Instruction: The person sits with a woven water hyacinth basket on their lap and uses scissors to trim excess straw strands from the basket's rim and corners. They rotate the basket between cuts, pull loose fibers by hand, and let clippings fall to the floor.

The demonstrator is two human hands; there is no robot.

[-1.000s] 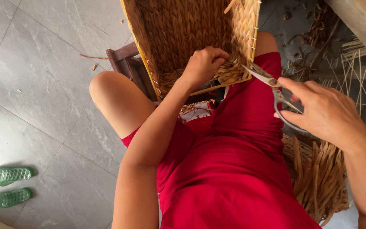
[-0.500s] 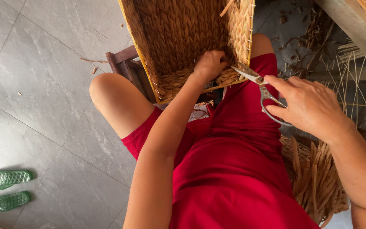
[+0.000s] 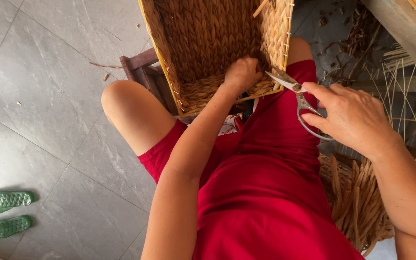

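Floor tiles [image 3: 49,96], grey and large, fill the left side of my view. Next in size, I see red shorts [image 3: 275,202] covering the lap, with one bare knee [image 3: 126,110] raised beside a dark wooden stool [image 3: 143,72]. Against the lap leans a woven straw basket [image 3: 208,38], rectangular, its open mouth tilted toward me and its near rim at the thighs. My left hand [image 3: 240,74] reaches inside the basket, fingers closed and pressed on the weave of the near wall; whether it pinches a strand I cannot tell. My right hand [image 3: 352,118] grips metal scissors [image 3: 297,96] through the loop handles, blades nearly closed with tips just beside the basket rim. Loose straw [image 3: 357,202] lies bundled at right. Two green sandals [image 3: 6,212] lie at lower left.
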